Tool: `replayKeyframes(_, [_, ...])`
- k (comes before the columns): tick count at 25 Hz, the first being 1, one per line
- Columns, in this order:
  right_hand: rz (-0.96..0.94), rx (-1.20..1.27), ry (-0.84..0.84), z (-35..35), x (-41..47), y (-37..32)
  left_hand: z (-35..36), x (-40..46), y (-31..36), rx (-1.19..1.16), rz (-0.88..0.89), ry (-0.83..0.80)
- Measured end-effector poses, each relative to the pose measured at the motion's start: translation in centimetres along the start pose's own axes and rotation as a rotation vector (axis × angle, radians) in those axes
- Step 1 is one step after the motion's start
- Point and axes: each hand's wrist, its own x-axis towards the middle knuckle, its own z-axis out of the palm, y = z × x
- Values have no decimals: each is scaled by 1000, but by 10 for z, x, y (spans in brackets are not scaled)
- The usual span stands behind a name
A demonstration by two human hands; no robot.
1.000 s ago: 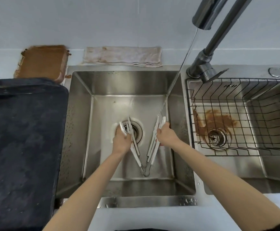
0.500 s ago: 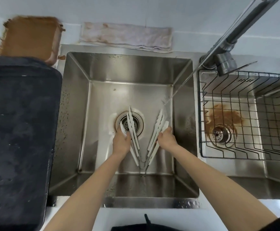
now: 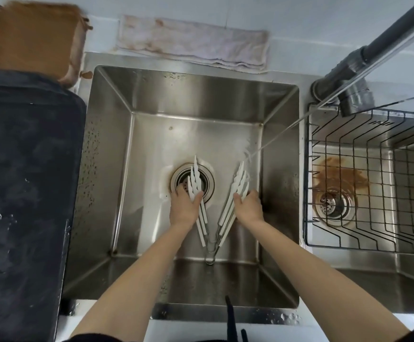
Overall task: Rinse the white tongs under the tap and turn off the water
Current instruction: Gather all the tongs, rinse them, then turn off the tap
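Left hand [image 3: 185,206] and right hand [image 3: 249,206] each grasp an arm of the white tongs [image 3: 235,193]; water [image 3: 244,146] strikes just above the right grip

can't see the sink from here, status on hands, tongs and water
Left hand and right hand each grip one arm of the white tongs, spread open. Water stream hitting right tip. Nothing in the way.
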Motion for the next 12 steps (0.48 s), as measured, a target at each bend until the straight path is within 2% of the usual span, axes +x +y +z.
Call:
replayKeyframes(6, [19, -204, -42, 5, -4, -3, 9, -1, 0, 117, -17, -45])
replayKeyframes(12, [2, -186, -54, 6, -6, -10, 11, -3, 8, -46, -6, -16])
